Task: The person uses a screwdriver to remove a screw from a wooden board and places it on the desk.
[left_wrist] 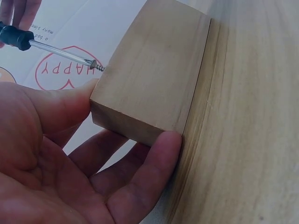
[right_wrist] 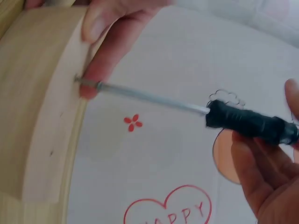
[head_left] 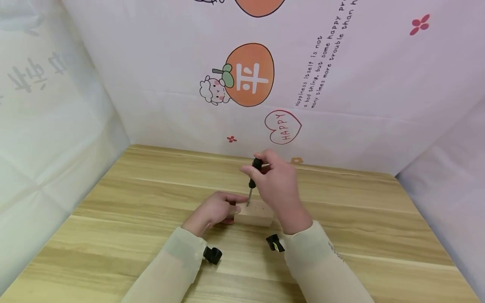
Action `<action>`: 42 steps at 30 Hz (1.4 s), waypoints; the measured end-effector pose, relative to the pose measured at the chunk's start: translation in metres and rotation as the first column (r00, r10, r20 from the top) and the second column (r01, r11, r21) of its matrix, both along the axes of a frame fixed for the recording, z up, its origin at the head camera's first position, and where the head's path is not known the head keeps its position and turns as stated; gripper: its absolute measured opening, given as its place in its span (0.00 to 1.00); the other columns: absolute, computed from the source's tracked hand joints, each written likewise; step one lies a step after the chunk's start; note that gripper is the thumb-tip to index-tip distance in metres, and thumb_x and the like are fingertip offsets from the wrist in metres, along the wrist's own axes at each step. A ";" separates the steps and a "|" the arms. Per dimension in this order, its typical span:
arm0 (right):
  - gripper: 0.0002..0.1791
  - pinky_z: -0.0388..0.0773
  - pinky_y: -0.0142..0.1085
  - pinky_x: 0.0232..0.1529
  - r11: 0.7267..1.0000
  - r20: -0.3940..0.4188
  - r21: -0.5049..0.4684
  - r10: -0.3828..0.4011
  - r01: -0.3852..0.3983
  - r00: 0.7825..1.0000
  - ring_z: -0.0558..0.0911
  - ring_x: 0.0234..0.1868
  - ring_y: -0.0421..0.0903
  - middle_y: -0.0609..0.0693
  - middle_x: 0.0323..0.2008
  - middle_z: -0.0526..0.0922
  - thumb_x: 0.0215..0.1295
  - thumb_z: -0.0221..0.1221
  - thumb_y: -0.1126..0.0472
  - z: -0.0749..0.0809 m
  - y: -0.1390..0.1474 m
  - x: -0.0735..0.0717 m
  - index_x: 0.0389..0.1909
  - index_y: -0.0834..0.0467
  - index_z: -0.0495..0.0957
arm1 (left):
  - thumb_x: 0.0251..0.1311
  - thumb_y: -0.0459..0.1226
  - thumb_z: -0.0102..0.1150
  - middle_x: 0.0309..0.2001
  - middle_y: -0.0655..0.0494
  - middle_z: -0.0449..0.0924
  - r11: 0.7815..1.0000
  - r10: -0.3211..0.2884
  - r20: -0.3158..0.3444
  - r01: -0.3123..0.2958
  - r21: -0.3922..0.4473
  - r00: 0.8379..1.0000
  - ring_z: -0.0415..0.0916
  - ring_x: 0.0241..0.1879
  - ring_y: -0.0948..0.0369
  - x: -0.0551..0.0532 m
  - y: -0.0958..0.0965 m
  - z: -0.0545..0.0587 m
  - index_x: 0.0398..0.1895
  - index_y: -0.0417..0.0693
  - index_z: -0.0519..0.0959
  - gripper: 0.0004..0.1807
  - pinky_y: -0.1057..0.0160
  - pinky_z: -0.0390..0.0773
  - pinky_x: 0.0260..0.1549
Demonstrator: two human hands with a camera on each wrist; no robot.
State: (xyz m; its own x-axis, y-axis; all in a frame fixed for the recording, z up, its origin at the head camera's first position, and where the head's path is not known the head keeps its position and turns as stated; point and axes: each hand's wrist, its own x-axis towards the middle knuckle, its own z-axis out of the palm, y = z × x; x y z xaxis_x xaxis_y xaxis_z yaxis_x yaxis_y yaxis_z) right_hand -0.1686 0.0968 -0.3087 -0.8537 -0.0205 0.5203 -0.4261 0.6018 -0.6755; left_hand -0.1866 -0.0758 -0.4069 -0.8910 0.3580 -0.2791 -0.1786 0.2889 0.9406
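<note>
A pale wooden block (head_left: 253, 219) lies on the table, its left end held by my left hand (head_left: 216, 209). In the left wrist view the thumb rests along one edge of the block (left_wrist: 154, 65) and a fingertip presses its lower corner. My right hand (head_left: 280, 185) grips the black handle of a screwdriver (right_wrist: 247, 122), thumb on one side and fingers on the other. The shaft slants down to a small screw (right_wrist: 86, 81), whose point stands in the block's top face. Two small dark holes show in that face, to the right of the screw.
Wood-grain tabletop (head_left: 125, 210) surrounds the block. A white printed sheet (head_left: 170, 118) rises behind the table's far edge, and more sheeting hangs at both sides. Small black devices, such as the left one (head_left: 213, 255), are worn at the wrists.
</note>
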 end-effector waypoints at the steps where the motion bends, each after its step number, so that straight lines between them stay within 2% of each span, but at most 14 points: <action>1: 0.18 0.82 0.39 0.31 1.000 0.011 -0.004 -0.007 0.007 1.000 0.86 0.33 0.42 0.49 0.39 0.86 0.59 0.72 0.52 0.001 -0.001 0.000 0.47 0.56 0.83 | 0.68 0.30 0.59 0.60 0.55 0.75 1.000 0.003 0.001 -0.003 0.000 1.000 0.70 0.42 0.55 0.000 0.000 0.000 0.56 0.57 0.85 0.18 0.58 0.82 0.34; 4: 0.14 0.81 0.39 0.30 0.995 0.073 -0.102 0.017 -0.010 0.997 0.86 0.35 0.43 0.47 0.37 0.86 0.60 0.71 0.55 0.002 -0.002 -0.001 0.44 0.55 0.84 | 0.67 0.30 0.59 0.60 0.55 0.75 1.000 0.004 -0.003 -0.004 0.000 1.000 0.69 0.41 0.55 0.000 0.000 -0.001 0.56 0.56 0.85 0.18 0.58 0.82 0.34; 8: 0.09 0.77 0.38 0.29 0.965 0.143 -0.257 0.097 -0.058 0.985 0.84 0.34 0.43 0.45 0.35 0.87 0.61 0.71 0.60 0.001 0.001 -0.007 0.42 0.55 0.85 | 0.67 0.30 0.59 0.61 0.55 0.75 1.000 0.001 -0.009 -0.002 -0.009 1.000 0.70 0.43 0.55 0.000 0.000 0.000 0.56 0.56 0.85 0.18 0.57 0.82 0.34; 12: 0.09 0.77 0.37 0.33 0.940 0.138 -0.304 0.204 -0.155 0.969 0.84 0.35 0.45 0.47 0.34 0.87 0.61 0.70 0.62 0.000 0.008 -0.013 0.41 0.58 0.84 | 0.67 0.29 0.59 0.63 0.55 0.73 1.000 0.004 -0.007 -0.004 -0.018 1.000 0.70 0.46 0.54 0.000 0.000 0.000 0.56 0.56 0.85 0.18 0.57 0.82 0.35; 14: 0.09 0.79 0.38 0.36 0.913 0.120 -0.337 0.284 -0.230 0.951 0.84 0.36 0.47 0.50 0.34 0.87 0.61 0.69 0.65 -0.001 0.011 -0.016 0.41 0.61 0.82 | 0.67 0.29 0.59 0.63 0.55 0.73 1.000 0.006 -0.005 -0.007 -0.020 1.000 0.70 0.47 0.54 0.000 0.000 0.000 0.56 0.56 0.85 0.18 0.57 0.82 0.35; 19: 0.08 0.82 0.42 0.41 0.799 0.059 -0.442 0.479 -0.407 0.876 0.84 0.35 0.54 0.59 0.34 0.85 0.61 0.66 0.73 -0.007 0.020 -0.023 0.39 0.67 0.78 | 0.67 0.29 0.58 0.62 0.54 0.74 1.000 0.004 0.005 -0.004 -0.017 1.000 0.70 0.48 0.54 0.001 -0.001 0.000 0.56 0.55 0.85 0.18 0.57 0.82 0.36; 21: 0.07 0.82 0.42 0.41 0.786 0.042 -0.445 0.496 -0.429 0.867 0.84 0.34 0.55 0.60 0.34 0.85 0.62 0.66 0.73 -0.009 0.021 -0.025 0.38 0.67 0.78 | 0.67 0.30 0.58 0.62 0.54 0.74 1.000 0.003 0.006 -0.002 -0.017 1.000 0.70 0.48 0.54 0.001 -0.001 0.000 0.56 0.55 0.85 0.18 0.56 0.82 0.36; 22: 0.06 0.82 0.42 0.40 0.798 0.029 -0.424 0.485 -0.429 0.874 0.84 0.34 0.55 0.59 0.34 0.85 0.62 0.66 0.72 -0.010 0.021 -0.025 0.38 0.65 0.79 | 0.67 0.30 0.58 0.62 0.54 0.74 1.000 0.002 0.004 -0.002 -0.018 1.000 0.70 0.48 0.54 0.001 -0.001 0.000 0.56 0.55 0.85 0.18 0.56 0.82 0.36; 24: 0.06 0.81 0.40 0.39 0.856 0.021 -0.351 0.412 -0.379 0.911 0.84 0.34 0.51 0.53 0.35 0.85 0.64 0.66 0.67 -0.012 0.018 -0.022 0.40 0.62 0.81 | 0.67 0.30 0.58 0.63 0.55 0.74 1.000 0.003 0.000 -0.003 -0.017 1.000 0.70 0.48 0.54 0.001 -0.001 -0.001 0.56 0.56 0.85 0.18 0.57 0.82 0.36; 27: 0.10 0.81 0.37 0.35 0.956 -0.032 -0.172 0.235 -0.237 0.972 0.85 0.35 0.45 0.47 0.38 0.86 0.65 0.67 0.61 -0.013 0.008 -0.014 0.45 0.58 0.84 | 0.67 0.30 0.59 0.63 0.57 0.75 1.000 0.007 -0.002 -0.007 -0.011 1.000 0.71 0.49 0.54 0.000 -0.001 -0.002 0.56 0.56 0.85 0.18 0.57 0.82 0.36; 29: 0.13 0.82 0.36 0.33 0.989 -0.075 -0.079 0.121 -0.127 0.990 0.86 0.35 0.42 0.46 0.41 0.86 0.64 0.68 0.60 -0.012 0.002 -0.007 0.48 0.57 0.84 | 0.67 0.30 0.59 0.63 0.58 0.75 1.000 0.012 0.002 -0.012 -0.004 1.000 0.71 0.50 0.55 0.000 0.000 -0.003 0.56 0.57 0.85 0.18 0.57 0.82 0.36; 32: 0.15 0.83 0.37 0.30 1.000 -0.145 0.009 0.029 -0.028 0.989 0.86 0.32 0.43 0.50 0.40 0.87 0.61 0.71 0.61 -0.010 -0.004 -0.002 0.48 0.60 0.85 | 0.67 0.30 0.59 0.62 0.58 0.75 1.000 0.011 0.003 -0.011 0.004 1.000 0.72 0.51 0.55 0.000 0.000 -0.004 0.55 0.57 0.85 0.18 0.57 0.82 0.36; 36: 0.18 0.82 0.36 0.28 0.999 -0.136 0.037 -0.016 0.021 0.991 0.85 0.30 0.43 0.49 0.37 0.86 0.57 0.74 0.59 -0.008 -0.008 0.001 0.47 0.59 0.84 | 0.67 0.31 0.59 0.62 0.58 0.75 1.000 0.003 -0.002 -0.003 0.014 1.000 0.72 0.51 0.55 0.000 -0.002 -0.005 0.56 0.57 0.85 0.18 0.57 0.82 0.36; 42: 0.13 0.81 0.38 0.28 0.996 0.049 -0.089 0.000 0.005 0.999 0.85 0.33 0.42 0.45 0.35 0.86 0.62 0.70 0.56 -0.002 -0.008 0.001 0.45 0.54 0.84 | 0.67 0.31 0.59 0.62 0.58 0.75 1.000 0.008 0.000 -0.008 0.013 1.000 0.70 0.46 0.55 0.001 -0.001 -0.003 0.55 0.58 0.85 0.18 0.58 0.82 0.35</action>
State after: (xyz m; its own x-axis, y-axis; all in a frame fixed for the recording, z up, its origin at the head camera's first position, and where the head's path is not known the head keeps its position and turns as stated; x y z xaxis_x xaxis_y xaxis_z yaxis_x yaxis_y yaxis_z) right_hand -0.1673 0.0884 -0.3107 -0.8782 0.0262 0.4775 -0.3898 0.5394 -0.7464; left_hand -0.1860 -0.0772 -0.4103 -0.8939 0.3548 -0.2741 -0.1805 0.2750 0.9444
